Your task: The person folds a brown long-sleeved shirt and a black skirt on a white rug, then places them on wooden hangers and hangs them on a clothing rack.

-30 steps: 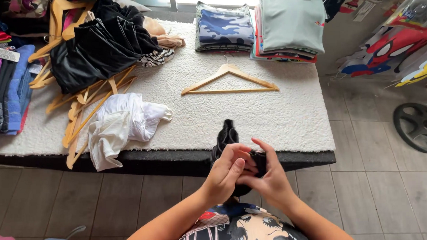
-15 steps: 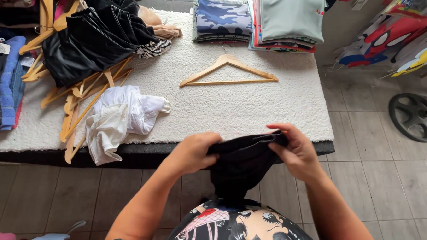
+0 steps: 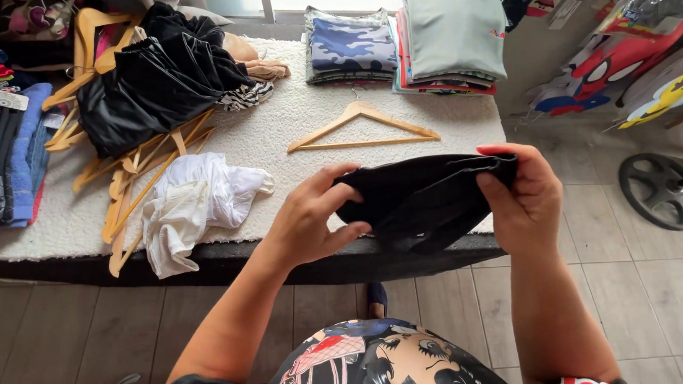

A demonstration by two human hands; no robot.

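both hands pinch a black garment point(image 3: 426, 200) over the table point(image 3: 277, 133) edge: left hand point(image 3: 312, 220) at 9 o'clock, right hand point(image 3: 522, 199) at 3. a loose pinch could let it drop to the floor point(image 3: 71, 334), judging by the hanging middle.

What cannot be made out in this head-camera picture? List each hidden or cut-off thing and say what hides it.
- Black garment: its kind is unclear, bunched between left hand and right hand.
- Pile of wooden hangers: partly covered by dark clothes and white cloth.
- Wheel: what it belongs to is cut off by the right edge.
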